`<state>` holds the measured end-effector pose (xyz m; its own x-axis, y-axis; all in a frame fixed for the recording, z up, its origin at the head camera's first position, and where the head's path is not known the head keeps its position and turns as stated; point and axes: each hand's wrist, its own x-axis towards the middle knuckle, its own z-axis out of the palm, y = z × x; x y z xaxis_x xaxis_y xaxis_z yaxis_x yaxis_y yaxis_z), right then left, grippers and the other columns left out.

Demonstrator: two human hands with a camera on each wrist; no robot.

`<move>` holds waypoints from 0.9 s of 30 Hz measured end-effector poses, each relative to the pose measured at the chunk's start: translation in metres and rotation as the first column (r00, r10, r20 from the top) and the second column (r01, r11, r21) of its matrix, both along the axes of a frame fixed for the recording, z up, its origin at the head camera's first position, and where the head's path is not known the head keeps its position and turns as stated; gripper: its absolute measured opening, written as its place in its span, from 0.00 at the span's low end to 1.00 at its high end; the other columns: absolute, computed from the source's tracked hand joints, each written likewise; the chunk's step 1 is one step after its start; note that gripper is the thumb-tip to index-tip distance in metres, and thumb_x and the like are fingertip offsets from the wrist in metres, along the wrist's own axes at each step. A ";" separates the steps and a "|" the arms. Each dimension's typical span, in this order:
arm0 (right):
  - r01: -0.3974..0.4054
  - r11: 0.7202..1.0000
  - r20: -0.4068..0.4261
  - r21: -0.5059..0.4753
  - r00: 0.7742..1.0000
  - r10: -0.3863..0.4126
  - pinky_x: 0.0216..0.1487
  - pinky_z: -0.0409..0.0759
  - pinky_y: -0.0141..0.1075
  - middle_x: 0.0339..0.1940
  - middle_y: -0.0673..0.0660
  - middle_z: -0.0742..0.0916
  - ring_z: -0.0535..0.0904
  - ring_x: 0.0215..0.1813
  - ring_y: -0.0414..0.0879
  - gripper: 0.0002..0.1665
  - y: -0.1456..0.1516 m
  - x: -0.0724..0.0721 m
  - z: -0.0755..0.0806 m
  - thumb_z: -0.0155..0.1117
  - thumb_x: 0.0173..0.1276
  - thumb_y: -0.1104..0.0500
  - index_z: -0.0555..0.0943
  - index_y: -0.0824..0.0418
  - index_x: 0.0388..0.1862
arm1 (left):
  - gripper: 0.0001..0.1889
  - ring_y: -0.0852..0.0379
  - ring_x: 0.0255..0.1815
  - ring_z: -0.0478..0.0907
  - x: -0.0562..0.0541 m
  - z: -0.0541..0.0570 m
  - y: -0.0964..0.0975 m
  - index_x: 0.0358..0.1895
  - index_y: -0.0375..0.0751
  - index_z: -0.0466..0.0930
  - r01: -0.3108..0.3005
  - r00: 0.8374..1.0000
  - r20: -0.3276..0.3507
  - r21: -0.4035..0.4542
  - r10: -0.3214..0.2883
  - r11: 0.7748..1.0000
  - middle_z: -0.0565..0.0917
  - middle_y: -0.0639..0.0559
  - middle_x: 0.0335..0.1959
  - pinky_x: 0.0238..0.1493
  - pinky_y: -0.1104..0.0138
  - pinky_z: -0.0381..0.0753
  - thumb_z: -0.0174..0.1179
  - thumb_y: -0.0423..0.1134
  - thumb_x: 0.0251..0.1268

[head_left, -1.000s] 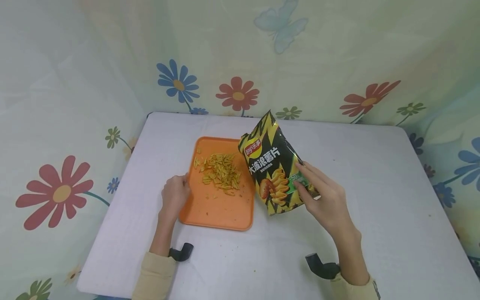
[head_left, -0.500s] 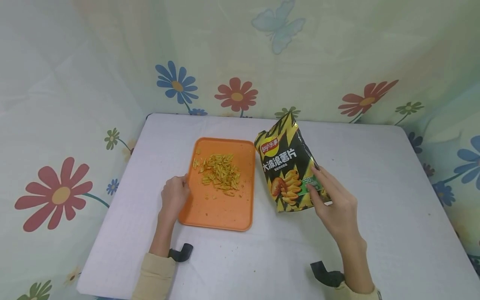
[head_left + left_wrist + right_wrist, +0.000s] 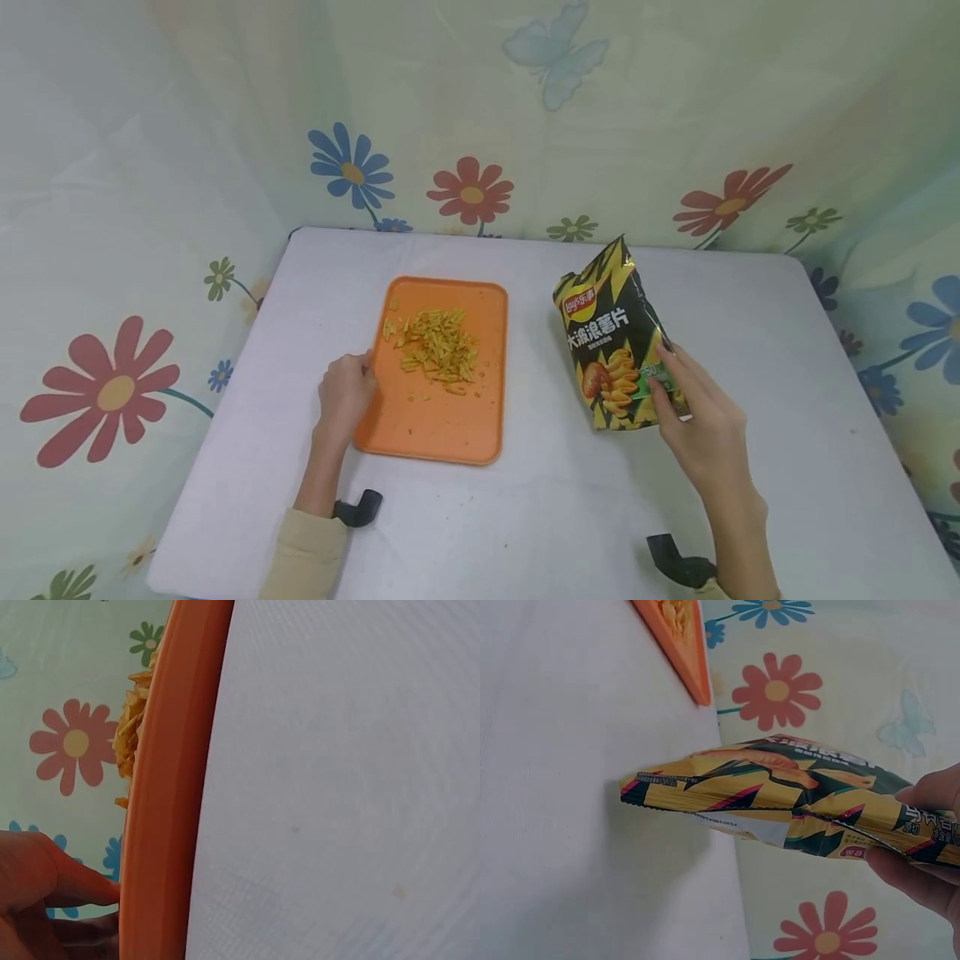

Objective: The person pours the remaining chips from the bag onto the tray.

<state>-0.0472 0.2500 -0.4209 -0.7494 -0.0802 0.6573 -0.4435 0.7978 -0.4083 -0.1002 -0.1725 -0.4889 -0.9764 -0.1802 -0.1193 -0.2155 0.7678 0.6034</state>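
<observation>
An orange tray lies left of the middle of the table, with a heap of broken yellow potato chips on it. At its left edge, my left hand grips the rim; the left wrist view has the thumb and fingers of that hand against the tray wall. Right of the tray, my right hand holds a black and yellow bag of potato chips by its lower right corner. In the right wrist view the bag is pinched between thumb and fingers, above the table.
A white tabletop with a few small crumbs carries everything. Behind and beside it hangs a flower-patterned curtain. Black wrist mounts stick out from both wrists.
My right hand has carried the chip bag to the right, from overlapping the tray's right edge to well apart from it. My left hand stays at the tray's edge; the chips lie as before.
</observation>
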 end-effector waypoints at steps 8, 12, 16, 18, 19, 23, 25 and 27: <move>0.029 0.996 0.002 0.081 1.000 -0.029 0.58 0.59 0.10 0.61 0.70 0.84 0.84 0.53 0.71 0.39 0.017 0.001 0.006 0.75 0.50 0.80 0.81 0.66 0.64 | 0.18 0.61 0.13 0.57 0.001 -0.001 -0.003 0.64 0.28 0.79 0.013 1.000 -0.016 -0.003 -0.013 1.000 0.71 0.49 0.18 0.14 0.71 0.58 0.54 0.26 0.73; 0.054 0.989 -0.018 0.138 0.998 -0.052 0.52 0.72 0.15 0.61 0.69 0.85 0.85 0.51 0.70 0.37 0.026 -0.001 0.007 0.75 0.51 0.78 0.81 0.66 0.64 | 0.20 0.61 0.13 0.57 -0.001 -0.001 -0.003 0.65 0.30 0.79 0.014 1.000 -0.019 0.000 -0.014 1.000 0.72 0.49 0.19 0.14 0.71 0.58 0.55 0.25 0.72; 0.091 0.978 -0.040 0.187 0.996 -0.085 0.35 0.83 0.47 0.60 0.69 0.85 0.86 0.47 0.70 0.36 0.034 -0.003 0.008 0.75 0.50 0.78 0.82 0.67 0.62 | 0.20 0.61 0.13 0.58 -0.002 -0.001 -0.003 0.65 0.30 0.78 0.012 1.000 -0.008 0.010 -0.012 1.000 0.71 0.49 0.19 0.14 0.71 0.58 0.54 0.26 0.73; 0.110 0.971 -0.049 0.210 0.994 -0.102 0.33 0.80 0.58 0.60 0.70 0.85 0.86 0.46 0.71 0.36 0.038 -0.004 0.009 0.75 0.50 0.78 0.82 0.68 0.62 | 0.20 0.61 0.13 0.58 -0.001 -0.001 -0.003 0.65 0.30 0.78 0.012 1.000 -0.004 0.016 -0.012 1.000 0.71 0.49 0.19 0.14 0.71 0.59 0.54 0.26 0.73; 0.119 0.969 -0.053 0.217 0.993 -0.110 0.32 0.80 0.59 0.60 0.70 0.85 0.86 0.46 0.71 0.35 0.039 -0.005 0.009 0.75 0.51 0.78 0.82 0.68 0.62 | 0.20 0.61 0.13 0.58 -0.001 -0.001 -0.003 0.65 0.30 0.78 0.013 1.000 -0.003 0.020 -0.013 1.000 0.72 0.48 0.19 0.14 0.71 0.59 0.54 0.26 0.73; 0.147 0.957 -0.062 0.249 0.989 -0.136 0.32 0.81 0.60 0.60 0.71 0.84 0.86 0.46 0.71 0.32 0.042 -0.008 0.011 0.72 0.55 0.77 0.82 0.69 0.62 | 0.20 0.61 0.13 0.57 -0.001 -0.002 -0.004 0.65 0.30 0.78 0.015 1.000 -0.011 0.023 -0.015 1.000 0.79 0.45 0.22 0.13 0.71 0.58 0.54 0.25 0.73; 0.155 0.953 -0.061 0.260 0.988 -0.144 0.30 0.82 0.60 0.60 0.71 0.84 0.86 0.46 0.71 0.30 0.042 -0.010 0.011 0.70 0.57 0.77 0.82 0.69 0.62 | 0.20 0.61 0.12 0.56 -0.001 -0.002 -0.004 0.65 0.29 0.78 0.014 1.000 -0.013 0.023 -0.013 1.000 0.81 0.43 0.23 0.13 0.71 0.58 0.54 0.25 0.73; 0.159 0.947 -0.052 0.281 0.987 -0.150 0.30 0.83 0.59 0.60 0.71 0.84 0.86 0.47 0.70 0.28 0.041 -0.011 0.010 0.68 0.60 0.77 0.82 0.70 0.61 | 0.20 0.61 0.12 0.56 -0.001 -0.003 -0.004 0.65 0.29 0.78 0.011 1.000 -0.013 0.022 -0.010 1.000 0.80 0.43 0.23 0.13 0.71 0.58 0.53 0.25 0.73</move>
